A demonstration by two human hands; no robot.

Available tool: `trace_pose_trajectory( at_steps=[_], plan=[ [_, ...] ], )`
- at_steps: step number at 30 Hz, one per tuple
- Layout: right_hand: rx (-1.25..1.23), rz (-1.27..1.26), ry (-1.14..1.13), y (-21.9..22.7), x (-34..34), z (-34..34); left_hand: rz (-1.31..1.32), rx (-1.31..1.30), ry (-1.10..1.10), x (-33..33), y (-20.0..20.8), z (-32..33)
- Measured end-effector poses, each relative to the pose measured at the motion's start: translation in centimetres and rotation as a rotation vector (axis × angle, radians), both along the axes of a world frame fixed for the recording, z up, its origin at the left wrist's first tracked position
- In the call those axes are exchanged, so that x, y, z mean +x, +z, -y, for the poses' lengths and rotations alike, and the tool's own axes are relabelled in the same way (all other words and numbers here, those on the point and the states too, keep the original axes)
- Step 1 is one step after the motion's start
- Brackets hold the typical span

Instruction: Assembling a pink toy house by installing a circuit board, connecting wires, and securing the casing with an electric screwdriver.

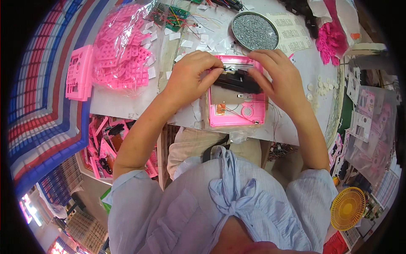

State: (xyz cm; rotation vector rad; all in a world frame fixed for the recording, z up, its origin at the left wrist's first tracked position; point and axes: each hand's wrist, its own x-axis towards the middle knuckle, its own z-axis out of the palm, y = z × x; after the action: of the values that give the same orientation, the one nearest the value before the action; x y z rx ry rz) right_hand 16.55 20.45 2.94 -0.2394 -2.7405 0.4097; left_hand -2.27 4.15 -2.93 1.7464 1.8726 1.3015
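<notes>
A shallow pink plastic housing (214, 111) lies on the table in front of me. Inside it are thin wires, a copper-coloured patch and a round ring. Across its far half rests a long black plastic part (237, 83). My left hand (192, 76) is closed in a pinch of thumb and forefinger at the part's left end; whatever is between the tips is too small to name. My right hand (279, 75) curls around the part's right end, thumb against it and forefinger over the housing's far right corner.
A round tin of small metal screws (255, 31) stands beyond the housing. Left lies a clear bag of pink plastic pieces (122, 55), beside stacked pink panels (79, 73). Green circuit boards (177, 16) with wires sit at the back; small white discs (321, 87) are scattered right.
</notes>
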Motion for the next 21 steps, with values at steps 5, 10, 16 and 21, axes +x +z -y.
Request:
trace_pose_trajectory(
  at_steps=[5,10,16,21],
  plan=[
    [-0.228,0.036,0.109,-0.9,1.5,0.5,-0.034,-0.015,-0.047,-0.4,0.3,-0.3],
    [-0.403,0.107,0.084,-1.8,1.3,0.8,-0.219,-0.016,-0.247,-1.4,1.5,-1.6],
    [-0.379,0.071,0.171,-1.5,0.5,1.0,-0.482,-0.003,-0.305,-1.6,3.2,-2.1],
    [-0.300,0.141,0.201,-0.6,-0.1,1.2,-0.593,-0.047,-0.279,-1.0,3.9,-1.0]
  ],
)
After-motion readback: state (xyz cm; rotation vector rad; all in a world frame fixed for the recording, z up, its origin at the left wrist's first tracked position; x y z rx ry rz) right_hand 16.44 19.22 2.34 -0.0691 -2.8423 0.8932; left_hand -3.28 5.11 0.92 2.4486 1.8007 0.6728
